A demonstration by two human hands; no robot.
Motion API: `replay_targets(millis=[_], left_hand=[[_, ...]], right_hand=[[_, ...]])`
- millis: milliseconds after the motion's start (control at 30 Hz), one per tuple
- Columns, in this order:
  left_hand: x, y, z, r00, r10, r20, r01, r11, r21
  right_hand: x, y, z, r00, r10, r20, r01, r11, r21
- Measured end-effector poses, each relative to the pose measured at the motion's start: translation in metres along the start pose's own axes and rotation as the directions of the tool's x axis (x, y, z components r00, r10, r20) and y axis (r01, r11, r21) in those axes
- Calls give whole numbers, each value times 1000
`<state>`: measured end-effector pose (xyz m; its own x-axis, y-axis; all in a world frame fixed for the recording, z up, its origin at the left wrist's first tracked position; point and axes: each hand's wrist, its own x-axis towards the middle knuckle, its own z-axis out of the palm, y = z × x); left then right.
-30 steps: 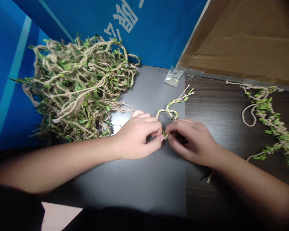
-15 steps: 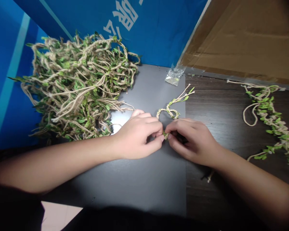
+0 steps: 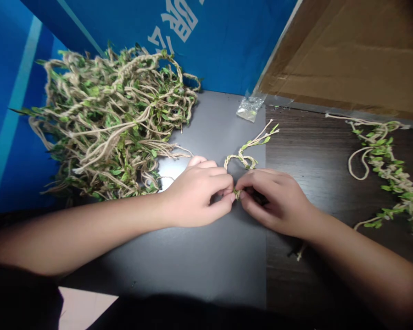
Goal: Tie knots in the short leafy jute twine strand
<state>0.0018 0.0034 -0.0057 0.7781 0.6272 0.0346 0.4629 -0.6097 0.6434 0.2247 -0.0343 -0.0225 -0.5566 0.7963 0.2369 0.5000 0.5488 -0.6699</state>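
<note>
Two boards rise at the back from where I stand, the larger a blue board (image 3: pixel 227 50) at twelve o'clock with white characters, then a brown cardboard (image 3: pixel 347 59) at two. Below them a grey sheet (image 3: pixel 199 261) lies on a dark wooden table (image 3: pixel 296 151). At ten o'clock sits a tangled pile of leafy cords (image 3: pixel 117 123), and at three a leafy garland (image 3: pixel 392 169) spreads over the wood. Mid-view, the person's left hand (image 3: pixel 206 192) and right hand (image 3: pixel 278 199) nearly meet, thumb and finger of each pinching a short bit of braided cord (image 3: pixel 241 156). Past the fingers, its leafy braid curls toward one o'clock, ending in loose strands. Smallest, a clear plastic packet (image 3: pixel 250 110) lies at one, near the cardboard.
</note>
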Motion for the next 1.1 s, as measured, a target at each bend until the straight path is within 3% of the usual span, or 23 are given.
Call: replay_targets(millis=[1100], left_hand=[[-1,0,-1,1000,6,-2,-6,1000,11]], right_hand=[[0,-1,0,1000,2,3,-2,1000,-7]])
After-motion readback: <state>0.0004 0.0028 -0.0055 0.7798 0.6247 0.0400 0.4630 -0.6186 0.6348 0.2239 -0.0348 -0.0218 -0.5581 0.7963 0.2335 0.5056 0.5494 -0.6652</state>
